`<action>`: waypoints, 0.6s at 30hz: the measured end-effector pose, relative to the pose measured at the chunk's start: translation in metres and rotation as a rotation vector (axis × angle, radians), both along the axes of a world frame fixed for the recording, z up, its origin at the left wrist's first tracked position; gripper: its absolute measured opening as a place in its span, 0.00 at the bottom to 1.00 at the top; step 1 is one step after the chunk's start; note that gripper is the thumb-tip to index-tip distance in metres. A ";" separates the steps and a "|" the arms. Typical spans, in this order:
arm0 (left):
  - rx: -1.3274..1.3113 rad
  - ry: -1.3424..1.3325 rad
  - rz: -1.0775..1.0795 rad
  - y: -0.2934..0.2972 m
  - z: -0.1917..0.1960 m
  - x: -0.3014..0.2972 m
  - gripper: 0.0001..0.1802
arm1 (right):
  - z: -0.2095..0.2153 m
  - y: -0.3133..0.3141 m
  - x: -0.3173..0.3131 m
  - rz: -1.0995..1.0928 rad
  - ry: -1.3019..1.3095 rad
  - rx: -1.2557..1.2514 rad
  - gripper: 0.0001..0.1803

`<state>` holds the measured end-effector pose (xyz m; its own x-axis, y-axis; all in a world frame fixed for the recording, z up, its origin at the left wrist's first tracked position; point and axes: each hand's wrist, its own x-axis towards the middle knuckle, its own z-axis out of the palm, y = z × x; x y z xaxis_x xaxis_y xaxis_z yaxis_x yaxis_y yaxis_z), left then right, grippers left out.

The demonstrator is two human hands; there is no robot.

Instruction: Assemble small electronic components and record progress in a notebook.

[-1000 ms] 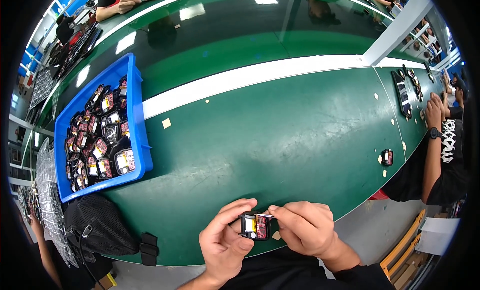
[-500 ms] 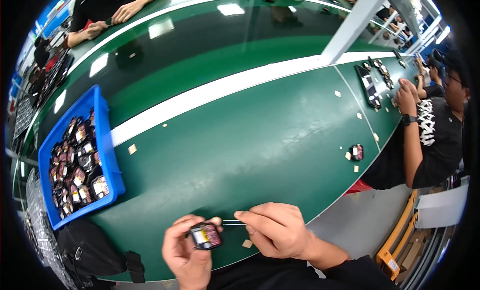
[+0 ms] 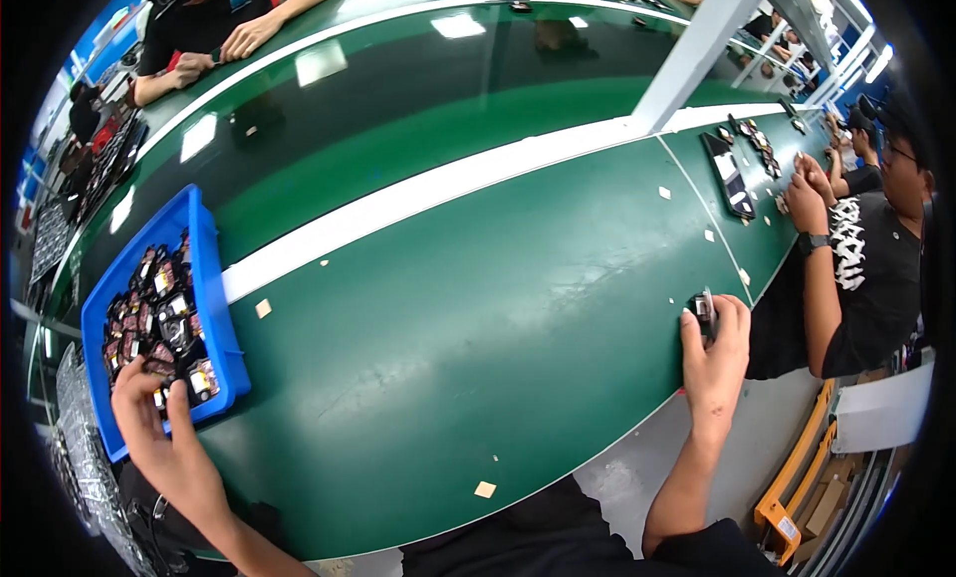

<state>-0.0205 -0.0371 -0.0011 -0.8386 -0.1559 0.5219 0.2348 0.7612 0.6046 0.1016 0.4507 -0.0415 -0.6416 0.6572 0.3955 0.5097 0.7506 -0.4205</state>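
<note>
Half a second before, both hands had been together near the belt's near edge, pinching a small dark part and a thin strip between them; by this moment they had spread wide apart. The right hand [image 3: 715,363] had reached out to the right and lay over a small black component [image 3: 703,307] on the green conveyor belt [image 3: 478,308], fingers curled around it, the part sitting close to the belt's near edge. Whether it was truly gripped or only covered I could not tell. The left hand [image 3: 164,443] had gone the other way to the blue tray [image 3: 204,278] at the left, its fingers loosely open and resting on the tray's near corner, just beside the heap of small dark and reddish parts [image 3: 159,323] inside. It held nothing that I could see.

Small tan scraps [image 3: 263,307] lay scattered on the belt. At the right, another person [image 3: 866,258] in a dark printed shirt worked with both hands close to a long black tray [image 3: 730,174].
</note>
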 end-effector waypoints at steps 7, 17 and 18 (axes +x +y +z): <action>-0.190 -0.075 0.196 0.029 0.004 0.003 0.13 | -0.004 -0.019 0.002 0.166 0.046 -0.112 0.10; -0.022 -0.134 -0.422 0.110 -0.004 0.065 0.20 | 0.008 -0.104 -0.015 0.542 -0.056 -0.180 0.20; -0.005 -0.172 -0.518 0.118 -0.008 0.071 0.20 | 0.010 -0.112 -0.015 0.613 -0.058 -0.177 0.21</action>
<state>0.0507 0.0811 -0.0091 -0.8784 0.3027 0.3698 0.4778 0.5749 0.6643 0.0862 0.3390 -0.0317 -0.9388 0.2162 0.2680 0.0355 0.8351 -0.5490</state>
